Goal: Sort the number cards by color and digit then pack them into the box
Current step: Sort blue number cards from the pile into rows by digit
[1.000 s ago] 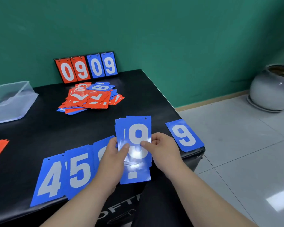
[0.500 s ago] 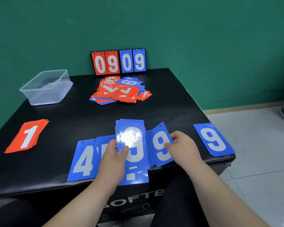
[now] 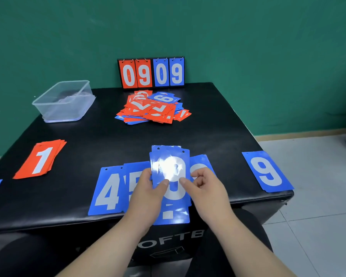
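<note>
stack (image 3: 169,156): blue, just right of 4 card (image 3: 106,190).
left hand (image 3: 146,196): I gripped stack, thumb on top.
right hand (image 3: 206,188): pinched its right edge.
handling: likely light, stiff, slick; grip long edges.

My left hand (image 3: 148,194) grips a stack of blue cards (image 3: 171,170) at 6 o'clock, its thumb across the glare-washed top card. My right hand (image 3: 206,190) meets the stack from the right, thumb on that card's face and fingers (image 3: 199,174) curled at its edge. On the bench (image 3: 108,140) a blue 4 (image 3: 106,192) and a blue 5 (image 3: 134,176) lie toward 7 o'clock, and a blue 9 (image 3: 267,171) lies at 4. A red 1 stack (image 3: 41,158) sits at 9, the clear box (image 3: 65,100) at 10, and the mixed pile (image 3: 152,108) at 12, before the scoreboard (image 3: 151,72).
</note>
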